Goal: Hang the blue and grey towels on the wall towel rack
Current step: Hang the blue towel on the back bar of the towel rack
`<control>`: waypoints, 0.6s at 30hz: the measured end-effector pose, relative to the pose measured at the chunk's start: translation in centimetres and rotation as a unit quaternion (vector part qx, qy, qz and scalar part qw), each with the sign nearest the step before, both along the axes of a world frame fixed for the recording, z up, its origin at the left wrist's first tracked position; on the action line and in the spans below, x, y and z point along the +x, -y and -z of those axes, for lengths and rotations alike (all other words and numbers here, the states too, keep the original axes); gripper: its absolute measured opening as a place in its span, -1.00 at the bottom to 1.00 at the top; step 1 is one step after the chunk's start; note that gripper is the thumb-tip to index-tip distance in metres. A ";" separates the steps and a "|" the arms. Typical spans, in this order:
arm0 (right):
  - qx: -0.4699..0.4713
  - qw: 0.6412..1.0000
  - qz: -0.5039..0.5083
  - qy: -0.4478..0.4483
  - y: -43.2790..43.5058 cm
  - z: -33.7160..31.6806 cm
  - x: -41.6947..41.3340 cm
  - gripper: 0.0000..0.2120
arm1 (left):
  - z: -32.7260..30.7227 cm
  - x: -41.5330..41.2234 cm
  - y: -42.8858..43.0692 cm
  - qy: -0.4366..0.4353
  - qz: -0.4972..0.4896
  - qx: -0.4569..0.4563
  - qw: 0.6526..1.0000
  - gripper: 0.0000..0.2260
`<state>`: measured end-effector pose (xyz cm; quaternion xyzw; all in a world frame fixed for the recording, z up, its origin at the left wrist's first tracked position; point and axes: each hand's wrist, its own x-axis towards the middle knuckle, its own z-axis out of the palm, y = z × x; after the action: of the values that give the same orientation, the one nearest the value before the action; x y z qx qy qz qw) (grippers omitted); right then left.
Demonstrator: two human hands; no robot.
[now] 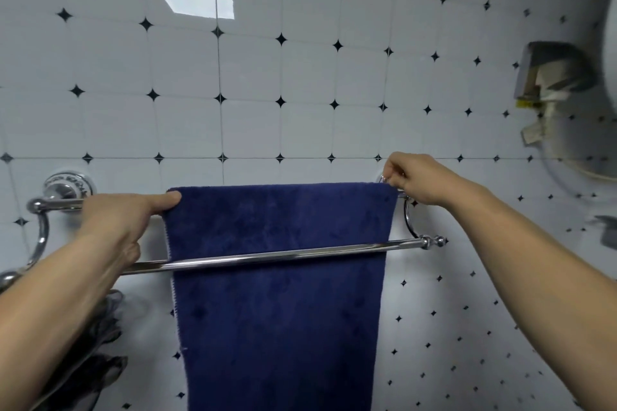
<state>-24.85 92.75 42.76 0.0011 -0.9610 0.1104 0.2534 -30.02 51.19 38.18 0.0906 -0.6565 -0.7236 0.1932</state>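
A dark blue towel [277, 304] hangs over the back bar of a chrome double towel rack [267, 256] on the tiled wall, falling behind the front bar. My left hand [123, 217] pinches the towel's top left corner, thumb on top. My right hand [417, 178] pinches the top right corner beside the rack's right wall mount. No grey towel is in view.
A dark mesh bath sponge [103, 337] hangs below the rack's left end. At the right, a wall bracket [547, 77] carries a large white rounded appliance [601, 130]. A small grey fixture [606, 232] sits at the right edge.
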 end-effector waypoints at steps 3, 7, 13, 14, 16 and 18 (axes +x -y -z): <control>-0.035 0.999 -0.001 -0.009 -0.1 0.7 0.2 -0.83 | -0.2 0.5 -0.3 -0.014 0.001 -0.046 0.999 -0.83; -0.025 1.000 -0.010 0.013 1.3 1.8 0.0 -0.82 | -0.1 0.0 -0.5 -0.051 -0.027 -0.113 0.992 -0.80; 0.022 0.999 0.028 0.017 0.3 -0.4 0.7 -0.76 | -0.2 -0.5 -0.5 -0.105 -0.057 -0.183 0.976 -0.85; 0.028 0.999 0.036 0.013 0.5 -0.2 0.5 -0.79 | 0.0 -0.4 -0.6 -0.108 -0.056 -0.190 0.974 -0.85; 0.026 0.998 0.052 -0.005 1.1 0.6 0.2 -0.90 | 0.5 -0.1 -0.7 -0.111 -0.027 -0.194 0.974 -0.89; 0.003 0.996 0.084 -0.028 1.6 1.2 0.2 -0.93 | 0.6 0.4 -0.4 -0.109 0.026 -0.190 0.975 -0.92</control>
<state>-24.68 91.15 41.52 -0.0759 -0.9505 0.0855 0.2890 -29.66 51.56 37.58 -0.0445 -0.7591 -0.5958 0.2586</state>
